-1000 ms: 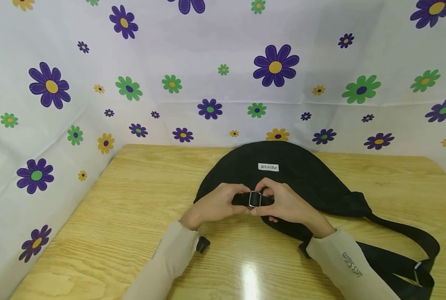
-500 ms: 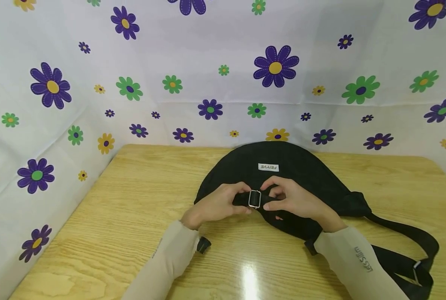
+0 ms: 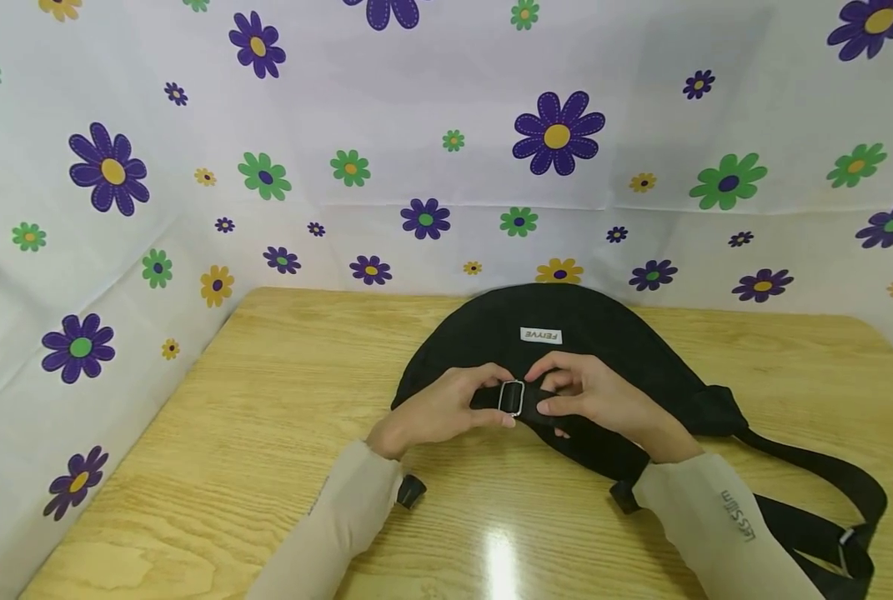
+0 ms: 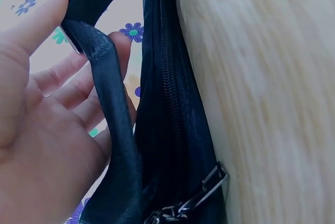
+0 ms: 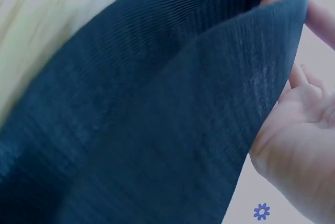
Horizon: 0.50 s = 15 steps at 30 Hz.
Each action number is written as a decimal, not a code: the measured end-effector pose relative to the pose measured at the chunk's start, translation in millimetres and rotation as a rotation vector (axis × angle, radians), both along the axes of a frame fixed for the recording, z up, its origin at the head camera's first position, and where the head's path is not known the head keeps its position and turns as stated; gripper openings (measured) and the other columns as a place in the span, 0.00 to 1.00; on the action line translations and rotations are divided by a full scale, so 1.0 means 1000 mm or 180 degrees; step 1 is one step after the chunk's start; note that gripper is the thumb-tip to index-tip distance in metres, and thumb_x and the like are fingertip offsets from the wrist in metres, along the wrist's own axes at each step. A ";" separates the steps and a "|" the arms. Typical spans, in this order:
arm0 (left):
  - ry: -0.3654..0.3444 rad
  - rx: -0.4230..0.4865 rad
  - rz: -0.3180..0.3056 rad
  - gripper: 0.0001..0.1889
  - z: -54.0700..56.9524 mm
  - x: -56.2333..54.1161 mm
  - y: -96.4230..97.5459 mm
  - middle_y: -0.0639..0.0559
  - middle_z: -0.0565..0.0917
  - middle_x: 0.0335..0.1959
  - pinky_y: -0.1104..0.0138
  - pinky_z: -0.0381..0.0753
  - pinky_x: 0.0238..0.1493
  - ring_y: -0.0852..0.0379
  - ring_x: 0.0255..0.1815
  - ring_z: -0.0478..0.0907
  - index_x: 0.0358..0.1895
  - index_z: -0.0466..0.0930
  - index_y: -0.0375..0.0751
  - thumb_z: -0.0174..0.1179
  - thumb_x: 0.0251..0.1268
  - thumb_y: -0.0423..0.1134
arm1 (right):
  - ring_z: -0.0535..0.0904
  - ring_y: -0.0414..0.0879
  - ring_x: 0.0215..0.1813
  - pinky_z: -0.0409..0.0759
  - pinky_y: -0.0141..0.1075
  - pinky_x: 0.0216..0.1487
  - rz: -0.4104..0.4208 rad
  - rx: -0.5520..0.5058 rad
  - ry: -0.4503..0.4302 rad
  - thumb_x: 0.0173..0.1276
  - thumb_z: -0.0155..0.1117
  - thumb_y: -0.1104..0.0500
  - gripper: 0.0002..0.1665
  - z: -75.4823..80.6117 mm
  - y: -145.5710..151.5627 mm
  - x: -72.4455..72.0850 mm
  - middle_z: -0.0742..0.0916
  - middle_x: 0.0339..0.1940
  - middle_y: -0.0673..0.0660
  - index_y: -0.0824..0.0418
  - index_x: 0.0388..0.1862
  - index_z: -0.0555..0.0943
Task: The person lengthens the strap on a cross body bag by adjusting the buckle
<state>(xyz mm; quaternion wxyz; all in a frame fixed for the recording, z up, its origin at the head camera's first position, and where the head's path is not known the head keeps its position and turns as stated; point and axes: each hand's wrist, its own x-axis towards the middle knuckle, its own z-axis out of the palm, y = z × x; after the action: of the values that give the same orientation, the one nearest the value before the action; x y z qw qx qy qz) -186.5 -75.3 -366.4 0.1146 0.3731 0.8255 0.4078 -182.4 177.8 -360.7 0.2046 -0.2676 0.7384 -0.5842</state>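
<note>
Grained wooden table (image 3: 266, 392); hands (image 3: 440, 407) (image 3: 602, 403) hold ribbed strap (image 3: 533, 406) by rectangular buckle (image 3: 522, 400).

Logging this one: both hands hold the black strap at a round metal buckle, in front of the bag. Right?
The shape is wrong: the buckle is rectangular, not round, as the head view shows. The left hand and right hand do hold the strap, in front of the bag.

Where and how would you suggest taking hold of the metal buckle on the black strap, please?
Probably best by a pinch on the upper and lower edges of the metal buckle, coming from the near side. In the head view its flat, roughly rectangular frame shows face-on, and the black strap runs through it from left to right, so those edges look easier to reach.
</note>
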 end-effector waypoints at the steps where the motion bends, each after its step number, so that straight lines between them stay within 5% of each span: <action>1: 0.0027 0.0002 -0.0012 0.23 0.000 0.000 0.000 0.48 0.85 0.48 0.65 0.76 0.48 0.57 0.43 0.77 0.62 0.75 0.36 0.68 0.69 0.39 | 0.79 0.49 0.24 0.83 0.39 0.32 -0.0004 -0.0006 -0.0064 0.70 0.61 0.74 0.18 0.000 0.001 0.000 0.85 0.31 0.57 0.80 0.55 0.70; 6: 0.0055 0.0002 -0.0068 0.22 -0.001 -0.001 0.000 0.46 0.85 0.49 0.62 0.76 0.52 0.53 0.46 0.78 0.62 0.74 0.35 0.67 0.70 0.38 | 0.81 0.46 0.27 0.83 0.37 0.32 0.0124 -0.0133 -0.0418 0.71 0.59 0.74 0.16 -0.004 0.007 -0.003 0.87 0.34 0.55 0.84 0.52 0.70; 15: 0.0050 0.0046 -0.0009 0.21 -0.001 -0.002 -0.002 0.46 0.84 0.51 0.55 0.76 0.58 0.54 0.51 0.79 0.62 0.73 0.36 0.65 0.72 0.39 | 0.83 0.45 0.26 0.84 0.36 0.34 0.0554 -0.0239 -0.0600 0.74 0.56 0.73 0.10 -0.014 0.019 -0.011 0.88 0.32 0.57 0.84 0.44 0.73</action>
<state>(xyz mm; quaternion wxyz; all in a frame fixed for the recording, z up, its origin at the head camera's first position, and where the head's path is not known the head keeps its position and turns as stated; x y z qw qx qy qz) -188.7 -77.3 -367.3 0.1060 0.3783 0.8229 0.4106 -193.5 196.6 -375.0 0.3129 -0.2821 0.6675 -0.6140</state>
